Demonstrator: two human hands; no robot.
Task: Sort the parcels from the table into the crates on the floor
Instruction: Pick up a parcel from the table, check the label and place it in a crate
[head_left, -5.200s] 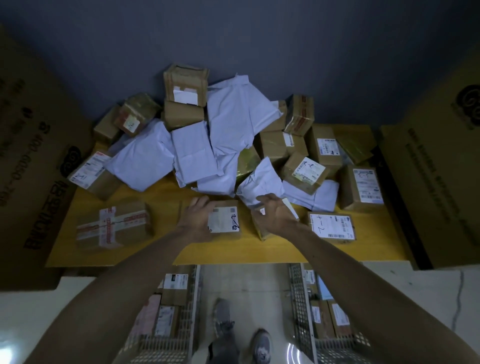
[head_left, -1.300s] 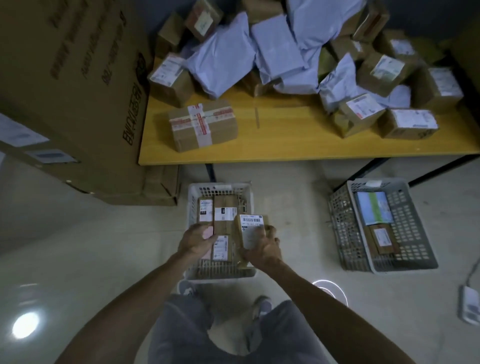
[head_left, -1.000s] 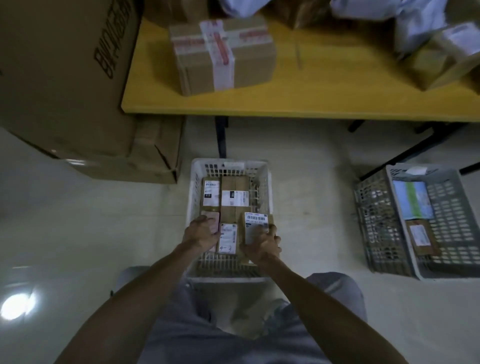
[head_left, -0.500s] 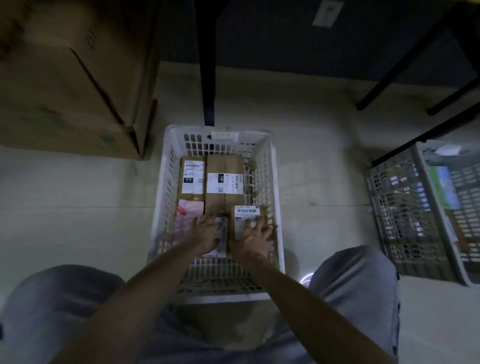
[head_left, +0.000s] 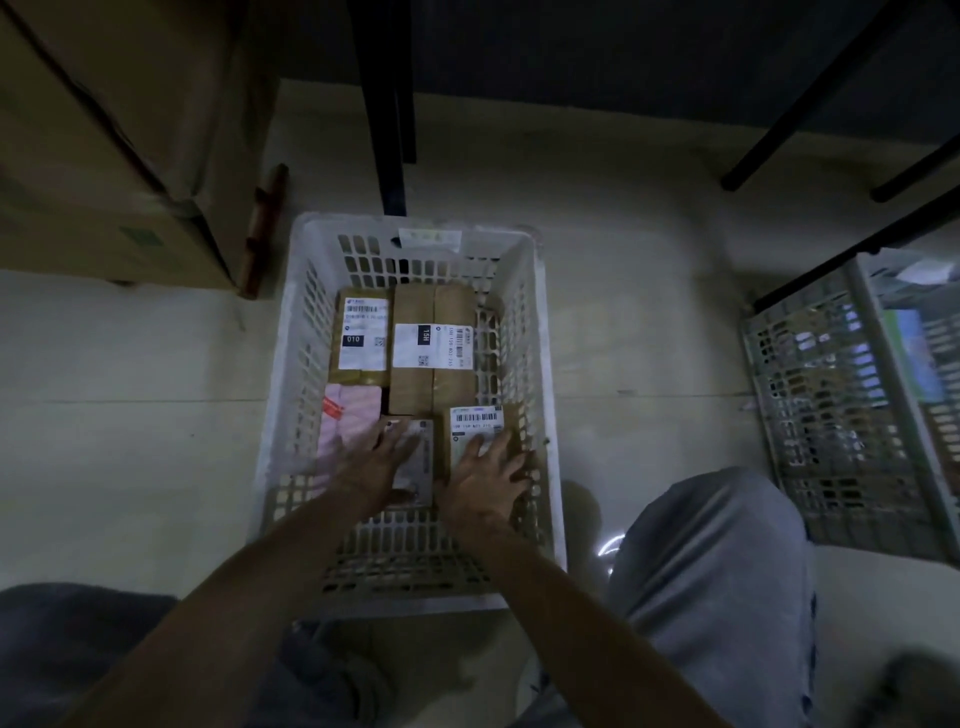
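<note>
Both hands have dropped lower into the white crate vs a sec ago, and the two parcels they carried now sit flat on the crate floor at its near end. Left hand lies spread w/ straight fingers on the grey-labelled parcel; right hand lies likewise on the barcode-label parcel by the crate's right wall — neither grip clenched, both look released, just pressing. Each parcel's long axis runs near-to-far, directly under its own hand. Judging by this, placing is abt done; next move is likely lifting straight up and back to the bench. Grey crate sits well apart on the floor to the right.
</note>
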